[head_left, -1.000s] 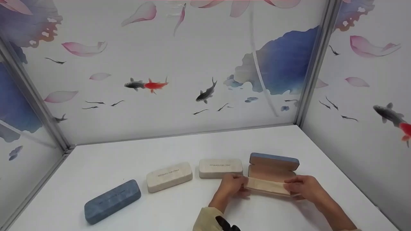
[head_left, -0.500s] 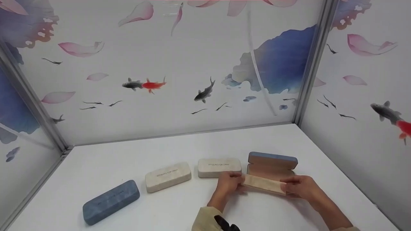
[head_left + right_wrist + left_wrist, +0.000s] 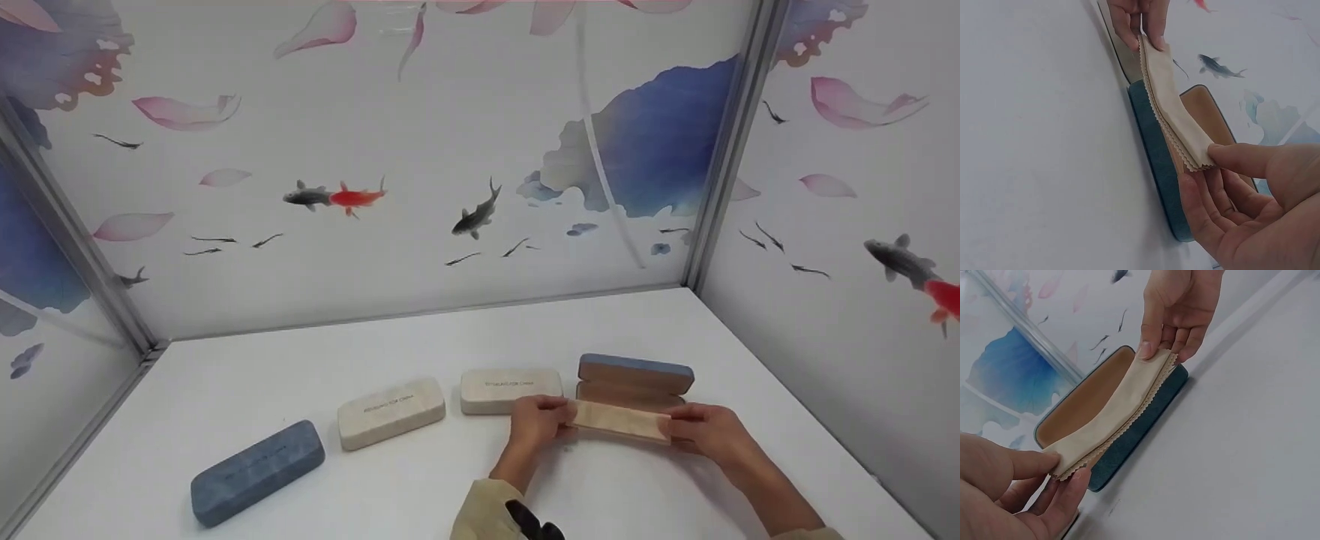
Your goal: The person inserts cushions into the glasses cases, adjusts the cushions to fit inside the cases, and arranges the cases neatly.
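A cream cleaning cloth [image 3: 619, 421], folded into a long strip with zigzag-cut edges [image 3: 1129, 424], is stretched between both hands. My left hand [image 3: 537, 424] pinches its left end between thumb and fingers, and my right hand [image 3: 709, 435] pinches the right end the same way. Just behind and below the cloth lies a blue glasses case [image 3: 636, 369], its lid raised and its tan lining [image 3: 1207, 109] showing. The cloth hides part of the case's lower half.
Two cream glasses cases, one [image 3: 510, 390] beside my left hand and another [image 3: 391, 414] further left, lie closed on the white table [image 3: 390, 495]. A closed blue case [image 3: 259, 472] sits at the far left. Printed wall panels [image 3: 420, 150] enclose the back and sides.
Both hands have lifted the cloth slightly off the front of the open case and drawn it tauter; its folded strip looks narrower now. The cases stay where they were.
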Available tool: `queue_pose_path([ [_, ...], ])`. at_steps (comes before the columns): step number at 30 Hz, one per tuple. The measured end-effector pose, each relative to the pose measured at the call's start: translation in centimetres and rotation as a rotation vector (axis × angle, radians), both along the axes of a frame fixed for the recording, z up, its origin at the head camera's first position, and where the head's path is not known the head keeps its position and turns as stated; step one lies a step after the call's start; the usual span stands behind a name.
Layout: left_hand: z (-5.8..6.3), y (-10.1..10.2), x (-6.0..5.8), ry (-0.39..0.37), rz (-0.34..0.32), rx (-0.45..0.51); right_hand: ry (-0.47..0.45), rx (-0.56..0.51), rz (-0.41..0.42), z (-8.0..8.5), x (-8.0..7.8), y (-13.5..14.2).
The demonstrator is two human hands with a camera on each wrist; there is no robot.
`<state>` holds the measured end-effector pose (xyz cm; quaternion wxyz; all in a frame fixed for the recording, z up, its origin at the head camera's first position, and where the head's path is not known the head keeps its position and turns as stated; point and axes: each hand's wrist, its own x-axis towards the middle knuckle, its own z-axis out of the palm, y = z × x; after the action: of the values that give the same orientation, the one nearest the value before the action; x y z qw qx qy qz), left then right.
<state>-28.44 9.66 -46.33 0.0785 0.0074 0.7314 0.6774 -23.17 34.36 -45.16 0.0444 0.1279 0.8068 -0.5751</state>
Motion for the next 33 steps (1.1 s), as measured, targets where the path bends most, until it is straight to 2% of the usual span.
queue_pose_path([
  [8,0.7,0.9,-0.7,0.012,0.055,-0.020,0.007,-0.001,-0.032,-0.1,-0.1,0.2],
  [14,1.5,1.5,-1.1,-0.001,0.042,-0.030,-0.008,-0.017,-0.055,-0.1,0.0,0.9],
  [20,2.0,1.9,-1.6,-0.005,0.055,-0.081,-0.013,-0.040,-0.014,0.4,-0.4,1.8],
  [28,2.8,2.5,-2.3,0.047,0.060,-0.119,0.000,-0.114,0.073,2.0,-1.5,2.9],
  [33,3.1,3.1,-2.7,0.039,0.087,-0.176,-0.003,-0.127,0.067,2.4,-1.8,3.2],
])
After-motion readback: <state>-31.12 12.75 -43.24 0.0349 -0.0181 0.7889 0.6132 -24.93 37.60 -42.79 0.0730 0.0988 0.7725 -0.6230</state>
